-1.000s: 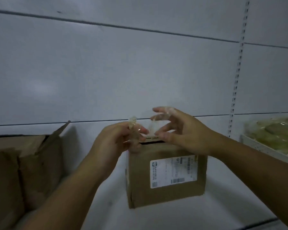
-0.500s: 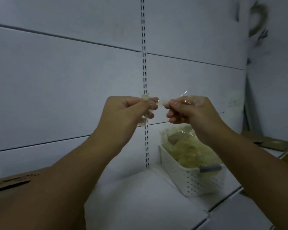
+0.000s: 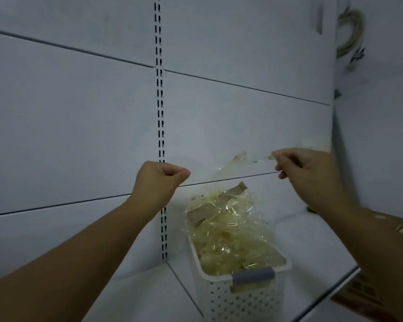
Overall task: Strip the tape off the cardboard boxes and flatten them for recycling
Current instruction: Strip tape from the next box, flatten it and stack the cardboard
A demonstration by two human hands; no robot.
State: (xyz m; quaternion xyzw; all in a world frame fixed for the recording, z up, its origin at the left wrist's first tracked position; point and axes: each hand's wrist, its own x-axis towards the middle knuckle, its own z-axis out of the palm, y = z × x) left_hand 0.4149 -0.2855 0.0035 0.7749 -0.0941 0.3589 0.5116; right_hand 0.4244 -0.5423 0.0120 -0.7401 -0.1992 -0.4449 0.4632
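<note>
left hand (image 3: 162, 180) and right hand (image 3: 310, 170) each pinch an end of a clear tape strip (image 3: 230, 166) above a basket (image 3: 242, 300) of peeled tape (image 3: 230, 240).

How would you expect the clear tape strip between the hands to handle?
The clear tape strip looks floppy and light: it sags, crinkled, between the left hand and right hand. Probably sticky, like the clumped tape in the white basket.

Clear tape strip (image 3: 233, 162) between left hand (image 3: 159, 180) and right hand (image 3: 305, 168), above full white basket (image 3: 219, 278).
</note>
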